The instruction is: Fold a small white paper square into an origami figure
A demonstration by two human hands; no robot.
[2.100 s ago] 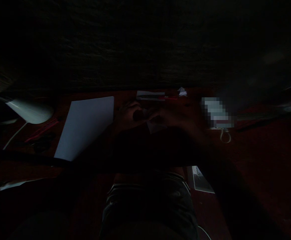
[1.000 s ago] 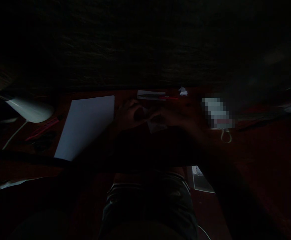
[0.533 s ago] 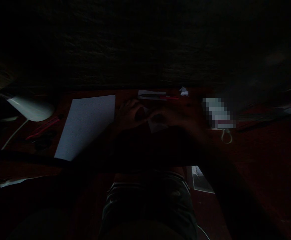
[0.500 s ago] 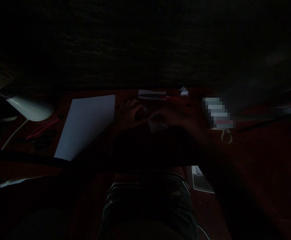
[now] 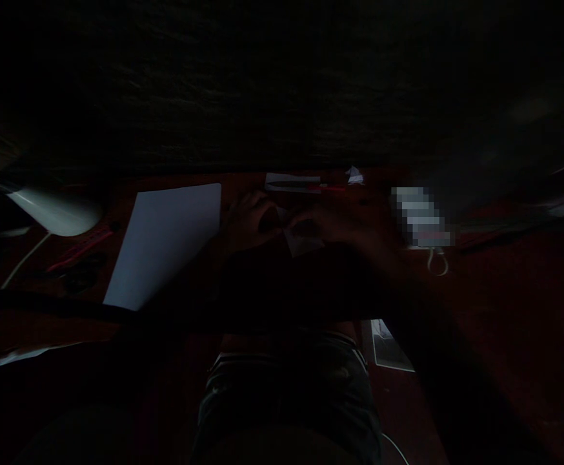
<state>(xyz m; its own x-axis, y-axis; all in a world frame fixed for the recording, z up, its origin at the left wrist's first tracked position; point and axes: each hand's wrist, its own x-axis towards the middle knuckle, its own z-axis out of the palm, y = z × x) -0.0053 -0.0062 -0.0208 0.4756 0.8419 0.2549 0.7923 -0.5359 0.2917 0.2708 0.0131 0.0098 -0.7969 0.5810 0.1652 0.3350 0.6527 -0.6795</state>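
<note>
The scene is very dark. My left hand (image 5: pixel 248 219) and my right hand (image 5: pixel 328 225) rest close together on a reddish-brown table (image 5: pixel 480 290). Between and under them lies a small piece of white paper (image 5: pixel 302 242). Both hands touch it, their fingers bent down on it. A larger white sheet (image 5: pixel 166 239) lies just left of my left hand. How firmly either hand grips the small paper is hidden by the darkness.
A white lamp head (image 5: pixel 54 213) with a white cord sits at far left beside red pens (image 5: pixel 81 248). Behind the hands lie a small box with a red pen (image 5: pixel 294 183) and a folded paper scrap (image 5: pixel 353 174). A blurred white card with a cord (image 5: pixel 422 216) is at right.
Almost nothing moves. My hands stay on the small paper, with only slight shifts of the fingers and a small wobble of the camera.
</note>
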